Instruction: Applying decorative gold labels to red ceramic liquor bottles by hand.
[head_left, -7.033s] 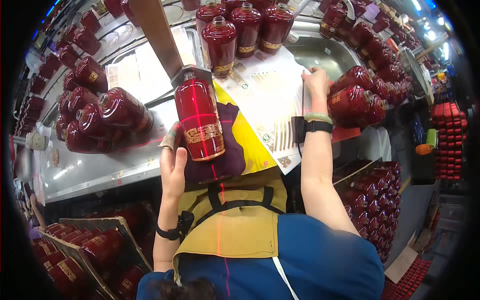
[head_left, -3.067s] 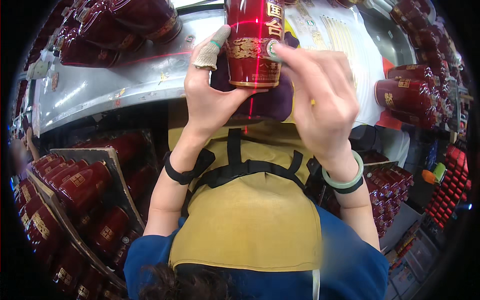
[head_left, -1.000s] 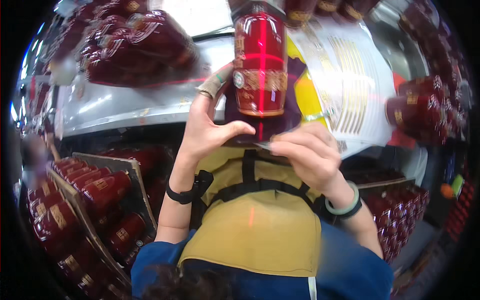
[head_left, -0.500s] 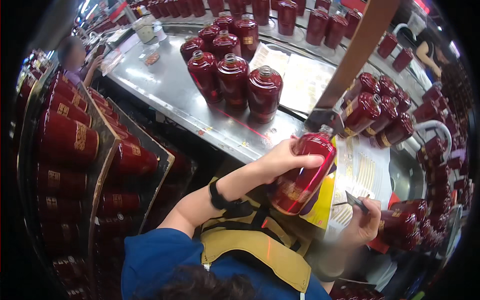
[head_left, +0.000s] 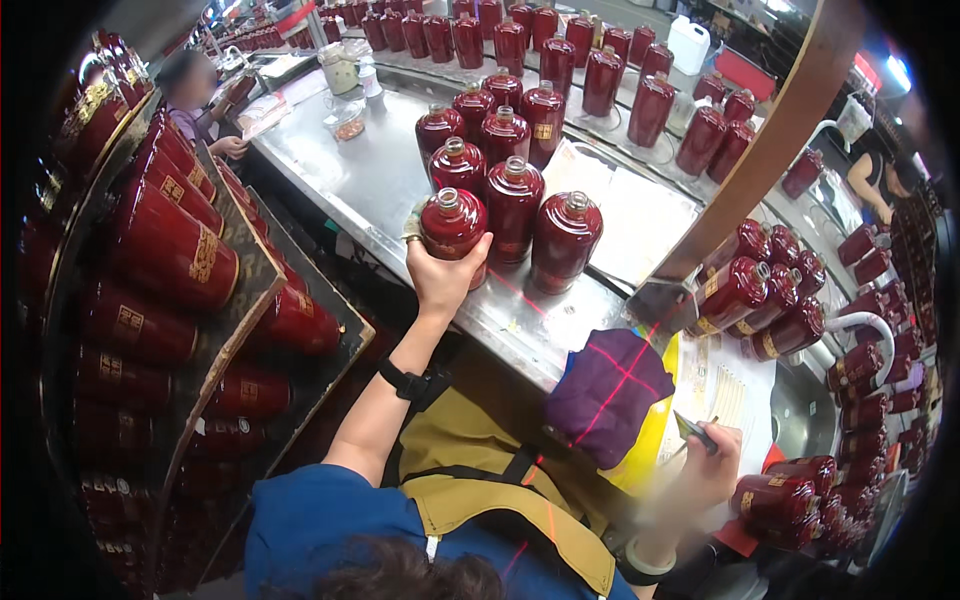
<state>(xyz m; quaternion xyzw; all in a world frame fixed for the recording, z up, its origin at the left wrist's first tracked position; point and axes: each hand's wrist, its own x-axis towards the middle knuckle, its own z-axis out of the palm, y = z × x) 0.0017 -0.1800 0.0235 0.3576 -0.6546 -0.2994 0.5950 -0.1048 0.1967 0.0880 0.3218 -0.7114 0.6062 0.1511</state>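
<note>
The bottle point(head_left: 453, 228) in the left hand point(head_left: 440, 285), near eleven o'clock, is glossy deep red with a clear neck. Around four o'clock, the right hand's point(head_left: 722, 460) tool point(head_left: 700, 433) is black and grey, the cloth point(head_left: 605, 400) purple under a bright red cross, the sheet point(head_left: 648, 440) yellow, the paper point(head_left: 702, 368) white with pale gold strips. Mustard apron point(head_left: 505, 505), six o'clock; blue sleeve point(head_left: 330, 510), seven; brown post point(head_left: 765, 155), two.

- Pad point(head_left: 612, 400), centre of the clock: matt purple cloth, softly creased.
- Red bottle point(head_left: 455, 225), half past ten: smooth, highly glossy; clear, glassy mouth.
- Slim tool point(head_left: 696, 435), four o'clock: grey metallic sheen.
- Sheet point(head_left: 712, 365), half past two: white paper, with shiny golden strips point(head_left: 730, 392).
- Bench point(head_left: 350, 185), ten o'clock: smooth bare metal, softly reflective.
- Post point(head_left: 760, 150), one o'clock: matt brown wood.
- Boards point(head_left: 244, 336), nine o'clock: rough-edged, wood-like from where I stand.
</note>
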